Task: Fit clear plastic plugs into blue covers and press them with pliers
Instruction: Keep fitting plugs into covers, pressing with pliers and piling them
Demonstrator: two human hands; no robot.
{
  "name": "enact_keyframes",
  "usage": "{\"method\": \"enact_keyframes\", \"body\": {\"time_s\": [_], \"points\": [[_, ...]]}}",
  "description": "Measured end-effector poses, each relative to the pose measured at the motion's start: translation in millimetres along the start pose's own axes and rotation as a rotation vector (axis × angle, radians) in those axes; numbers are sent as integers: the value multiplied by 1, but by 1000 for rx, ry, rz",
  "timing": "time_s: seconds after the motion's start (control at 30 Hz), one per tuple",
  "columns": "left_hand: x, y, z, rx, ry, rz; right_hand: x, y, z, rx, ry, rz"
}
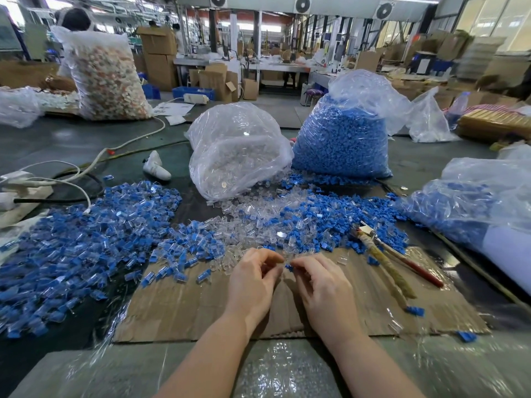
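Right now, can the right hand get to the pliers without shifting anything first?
Probably yes. The pliers lie bare on the cardboard to the right of the right hand, handles toward the person, nothing over them. But that hand is pinching a small blue cover, so it would need to set it down or hand it over.

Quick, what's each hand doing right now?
Left hand: fingers curled, pinching a small clear piece, too small to identify.
Right hand: pinching a blue cover at its fingertips.

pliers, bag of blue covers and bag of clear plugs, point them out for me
pliers (385, 255), head view, on the wrapped handle
bag of blue covers (342, 145), head view, on the bag's blue-filled front
bag of clear plugs (235, 153), head view, on the bag's front
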State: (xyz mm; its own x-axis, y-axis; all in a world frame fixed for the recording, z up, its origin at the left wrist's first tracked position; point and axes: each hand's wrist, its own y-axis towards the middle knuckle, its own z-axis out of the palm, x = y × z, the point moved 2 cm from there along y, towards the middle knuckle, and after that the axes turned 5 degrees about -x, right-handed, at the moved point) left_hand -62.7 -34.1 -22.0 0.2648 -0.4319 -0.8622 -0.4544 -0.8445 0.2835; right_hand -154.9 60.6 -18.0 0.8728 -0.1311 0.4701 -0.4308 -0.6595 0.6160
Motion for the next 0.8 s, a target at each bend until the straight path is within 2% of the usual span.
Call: {"method": "enact_keyframes", "body": {"time_s": [0.13, 0.57, 0.8], "points": [[0, 0, 0, 28, -75, -60, 1, 0, -1, 12, 34, 9], [2, -3, 3, 110, -191, -81, 0, 0, -1, 12, 12, 44], [1, -2, 2, 71, -297, -161, 3, 1, -2, -30, 47, -3]]}}
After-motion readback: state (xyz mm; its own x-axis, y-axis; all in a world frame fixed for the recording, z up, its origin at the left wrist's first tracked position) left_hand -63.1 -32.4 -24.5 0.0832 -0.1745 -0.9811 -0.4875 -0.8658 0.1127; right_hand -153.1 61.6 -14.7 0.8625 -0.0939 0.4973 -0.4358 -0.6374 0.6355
